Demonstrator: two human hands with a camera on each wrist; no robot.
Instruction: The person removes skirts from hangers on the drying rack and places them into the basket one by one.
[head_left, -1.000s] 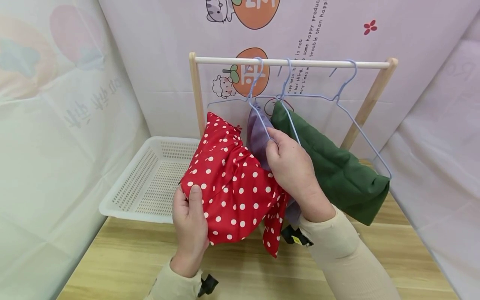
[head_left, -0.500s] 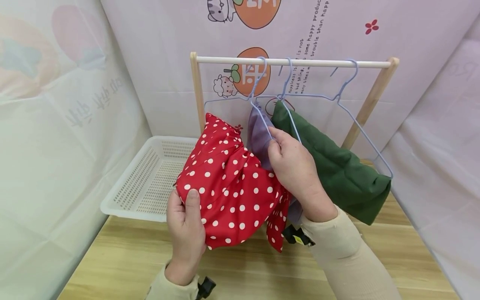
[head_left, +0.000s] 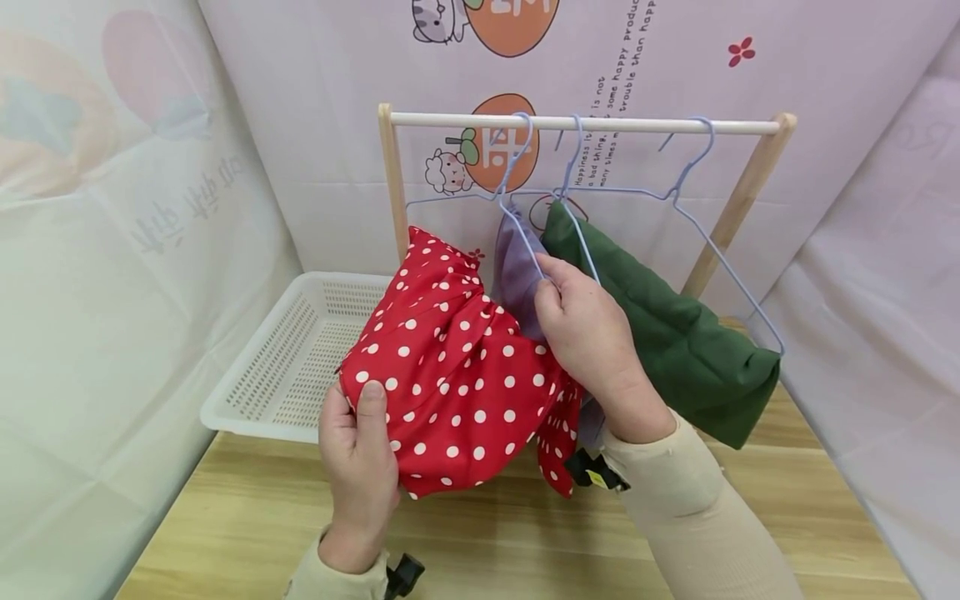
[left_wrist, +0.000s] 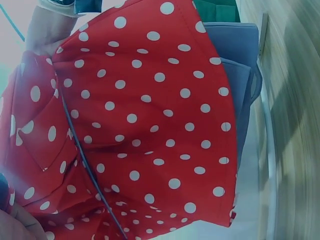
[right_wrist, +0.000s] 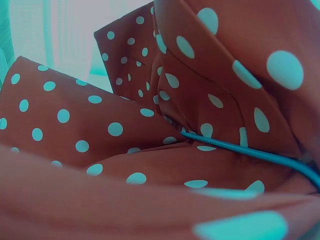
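- Red with white dots, the polka-dot cloth (head_left: 450, 367) fills the centre of the head view, raised over the worktop (head_left: 480, 550).
- One corner points up, near the left post (head_left: 393, 179) of the rack; the lower edge curves towards the bottom of the frame, and a narrow flap hangs at lower right. Bunched as it is, its long axis slants only roughly, upper left to lower right.
- The left grip (head_left: 358, 454), lower left of centre, pinches the cloth's lower left edge: thumb in front, the other fingers mostly hidden behind.
- The right grip (head_left: 588, 329), right of centre, pinches one arm of a light blue hanger (head_left: 505, 185) hooked over the rail (head_left: 450, 121).
- The cloth spreads up and right of the left grip, and sits left of and below the right one.
- In the right wrist view, a blue wire (right_wrist: 250, 151) runs from the right edge into a fold.
- Lilac cloth (head_left: 516, 287) hangs behind the hanger, green cloth (head_left: 675, 358) at right; a white basket (head_left: 255, 427) stands at left, partly covered from sight.
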